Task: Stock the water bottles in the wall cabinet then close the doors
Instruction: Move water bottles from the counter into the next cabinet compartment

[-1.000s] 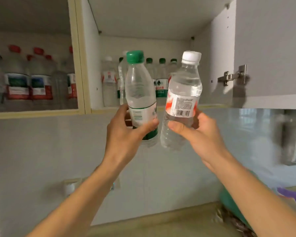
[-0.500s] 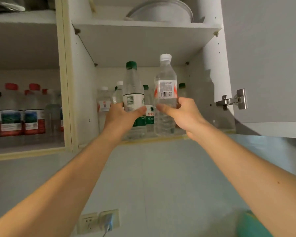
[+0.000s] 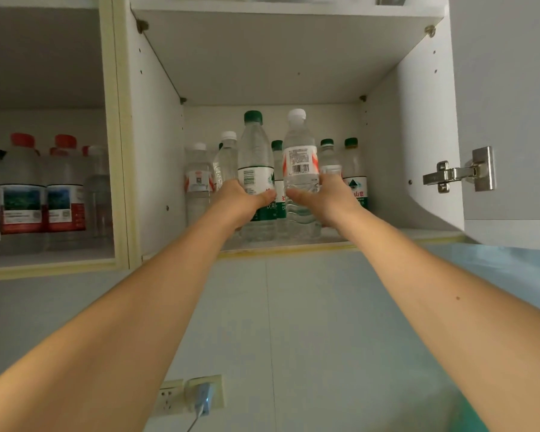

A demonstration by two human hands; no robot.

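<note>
My left hand (image 3: 242, 199) grips a clear water bottle with a green cap (image 3: 254, 157) around its lower half. My right hand (image 3: 324, 198) grips a clear bottle with a white cap and a red-and-white label (image 3: 299, 151). Both bottles stand upright, side by side, at the front of the right cabinet compartment, on or just above its bottom shelf (image 3: 387, 240). Several more bottles with green and white caps (image 3: 354, 169) stand behind them. The cabinet's right door (image 3: 512, 120) hangs open on its metal hinge (image 3: 458, 174).
The left compartment holds several red-capped bottles (image 3: 22, 194), behind a cream divider post (image 3: 119, 151). An upper shelf (image 3: 278, 42) roofs the right compartment. Below, the tiled wall carries a socket with a plugged-in charger (image 3: 200, 397).
Both hands have carried the bottles up and forward from in front of the cabinet into the right compartment. The view has tilted upward and closer.
</note>
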